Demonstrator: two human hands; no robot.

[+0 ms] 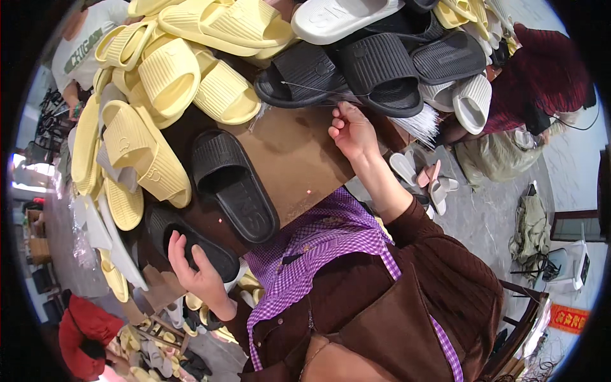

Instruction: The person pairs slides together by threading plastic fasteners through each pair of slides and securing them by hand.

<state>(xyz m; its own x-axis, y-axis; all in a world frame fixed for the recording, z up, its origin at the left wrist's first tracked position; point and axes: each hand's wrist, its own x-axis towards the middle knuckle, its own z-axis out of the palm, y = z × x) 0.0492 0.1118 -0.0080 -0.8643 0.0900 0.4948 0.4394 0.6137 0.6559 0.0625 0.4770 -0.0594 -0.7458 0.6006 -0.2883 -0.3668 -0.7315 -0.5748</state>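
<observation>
My left hand (pixel 202 275) is at the lower left of the table, thumb and fingers apart, in front of a black slipper (pixel 213 256). Whether it touches that slipper I cannot tell. To its upper right lies another black slipper (pixel 235 184), toe strap away from me. My right hand (pixel 355 132) is at the table's right side with its fingers curled together. It pinches a thin clear strand (pixel 312 87) that crosses in front of the piled black slippers (pixel 382 73). Just right of this hand lies a bundle of white strands (pixel 419 125).
Yellow slippers (pixel 168 76) are heaped along the far and left sides of the brown table (pixel 299 143). A white slipper (pixel 344 18) tops the far pile. A person in dark red (pixel 541 76) is at the right, another in white (pixel 89 48) at the far left. Pairs of slippers (pixel 439 191) lie on the floor.
</observation>
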